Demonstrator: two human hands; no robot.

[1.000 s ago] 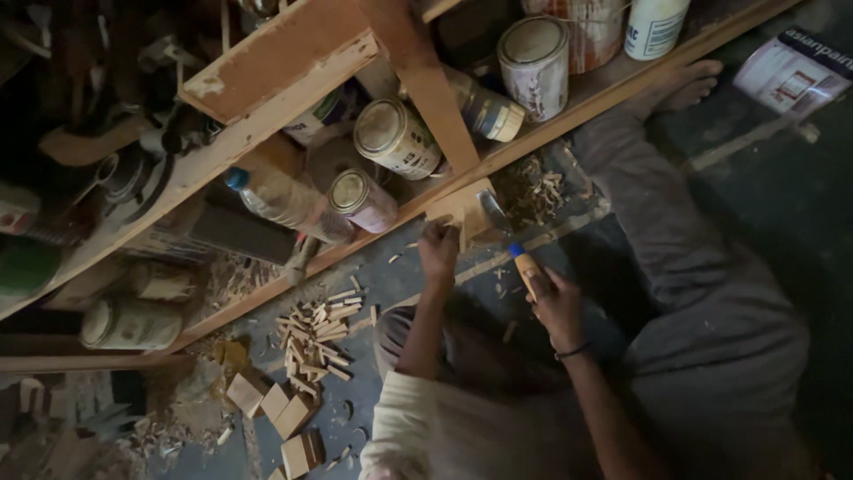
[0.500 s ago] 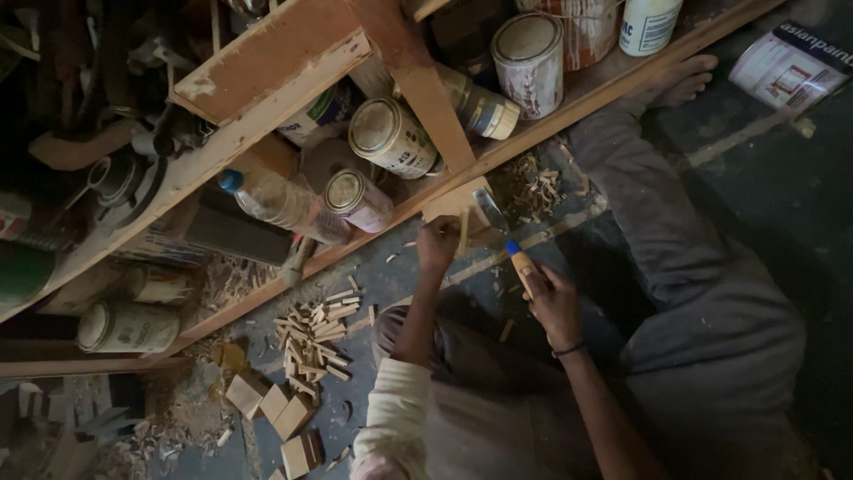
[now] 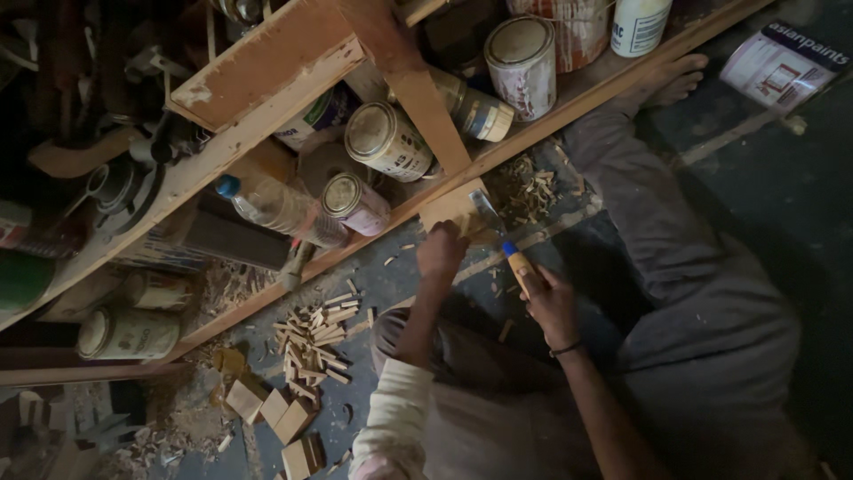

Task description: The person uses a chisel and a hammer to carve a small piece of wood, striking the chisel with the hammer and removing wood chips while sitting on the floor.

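Below the shelf rail (image 3: 569,116), the left hand (image 3: 442,252) pinches a small, stiff, light wood block (image 3: 451,206); the right hand (image 3: 553,302) grips a chisel (image 3: 505,244) by its handle.

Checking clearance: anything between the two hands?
Head view: between left hand and right hand lie only the chisel's blade and chip-strewn floor.

The chisel (image 3: 503,238) handle is mostly buried in the right hand (image 3: 549,302), and what the left hand (image 3: 442,252) grips is hidden by its own fingers. Far right, the paint carton (image 3: 782,64) is cut by the frame edge. The far-left shelf clutter (image 3: 80,107) is too dark to identify.
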